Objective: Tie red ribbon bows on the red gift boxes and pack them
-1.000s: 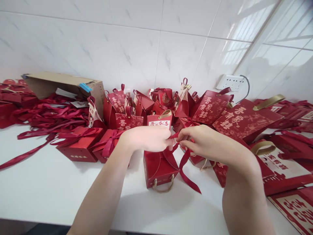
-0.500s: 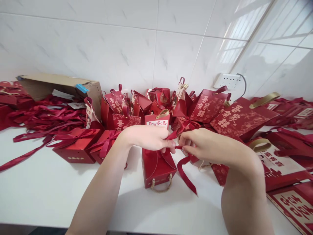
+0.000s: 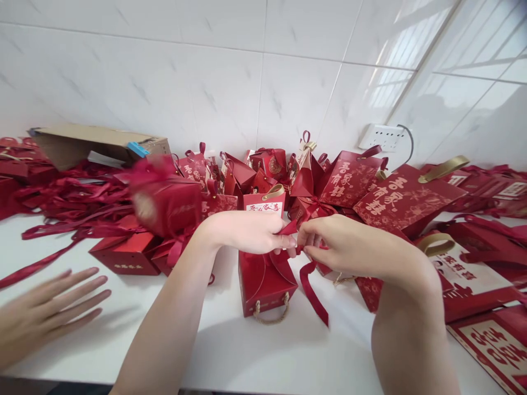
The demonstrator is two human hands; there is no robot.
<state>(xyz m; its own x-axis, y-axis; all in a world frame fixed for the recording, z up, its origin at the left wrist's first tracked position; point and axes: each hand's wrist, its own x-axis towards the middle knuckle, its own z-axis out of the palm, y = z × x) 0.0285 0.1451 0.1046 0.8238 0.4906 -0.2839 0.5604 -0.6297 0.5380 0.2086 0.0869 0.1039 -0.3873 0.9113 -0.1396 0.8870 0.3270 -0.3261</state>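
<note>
A small red box (image 3: 267, 282) with a twisted cord handle stands on the white table (image 3: 230, 351), front centre. Above its top, my left hand (image 3: 263, 233) pinches a dark red ribbon (image 3: 313, 293) between thumb and fingers. Just to the right, my right hand (image 3: 329, 241) is closed on the same ribbon, fingertips almost touching those of the left. One ribbon end hangs down beside the box. The knot area is partly hidden by my fingers.
Another person's open hand (image 3: 61, 310) reaches in at left. A blurred red box (image 3: 164, 203) is in the air above other boxes. Loose ribbons (image 3: 90, 192) lie by a cardboard box (image 3: 102, 134). Red gift boxes (image 3: 349, 175) line the wall under a socket (image 3: 385, 137).
Another person's hand has come in from the left, and a red box has appeared in the air at left. My right hand has shifted slightly left, closer to my left hand.
</note>
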